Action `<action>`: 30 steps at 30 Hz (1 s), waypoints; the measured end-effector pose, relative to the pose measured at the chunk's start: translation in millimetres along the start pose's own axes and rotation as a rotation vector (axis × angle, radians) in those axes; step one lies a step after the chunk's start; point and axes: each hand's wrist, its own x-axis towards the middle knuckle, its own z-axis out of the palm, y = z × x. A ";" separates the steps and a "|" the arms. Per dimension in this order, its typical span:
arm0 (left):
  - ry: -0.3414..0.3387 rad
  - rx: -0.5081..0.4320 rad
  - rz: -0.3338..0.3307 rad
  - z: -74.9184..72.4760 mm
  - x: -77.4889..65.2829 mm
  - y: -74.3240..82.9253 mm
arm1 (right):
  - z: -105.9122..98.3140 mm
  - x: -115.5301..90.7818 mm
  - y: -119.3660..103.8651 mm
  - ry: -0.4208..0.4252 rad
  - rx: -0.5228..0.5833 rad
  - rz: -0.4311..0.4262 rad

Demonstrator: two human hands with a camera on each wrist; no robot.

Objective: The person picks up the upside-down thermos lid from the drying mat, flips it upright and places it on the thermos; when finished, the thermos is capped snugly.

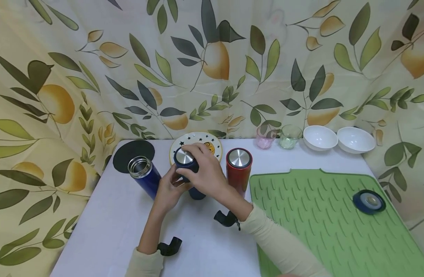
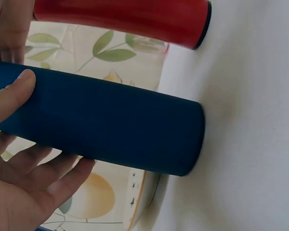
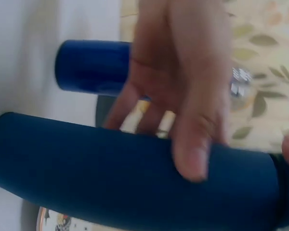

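Note:
A dark teal-blue thermos bottle [image 2: 111, 120] stands near the middle of the table. My left hand [image 1: 168, 188] holds its body around the upper part, thumb on one side and fingers on the other. Up top, my right hand [image 1: 209, 173] grips the bottle's lid [image 1: 185, 157], which has a silver disc on it. To the left is an uncapped shiny blue thermos [image 1: 149, 181] with a bare steel mouth. A red thermos [image 1: 239, 169] with its lid on stands just right of my hands. A loose dark blue lid [image 1: 369, 202] lies on the green mat at the right.
The green mat [image 1: 315, 231] covers the table's right side. Along the back are a star-patterned plate [image 1: 175, 148], a dark round mat [image 1: 128, 156], pink [image 1: 265, 141] and green [image 1: 290, 140] glasses, and two white bowls [image 1: 320, 138]. A patterned curtain [image 1: 212, 96] hangs behind.

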 end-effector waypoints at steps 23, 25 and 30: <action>-0.008 0.007 0.023 1.8 -2.9 20.9 | -3.7 -4.4 1.2 0.050 0.026 0.015; -0.005 0.004 0.027 1.3 -2.8 20.4 | 0.5 -5.0 -1.2 0.087 -0.013 0.027; -0.004 0.003 0.015 -0.1 -3.0 20.1 | -2.7 -5.0 -2.5 0.024 0.097 0.089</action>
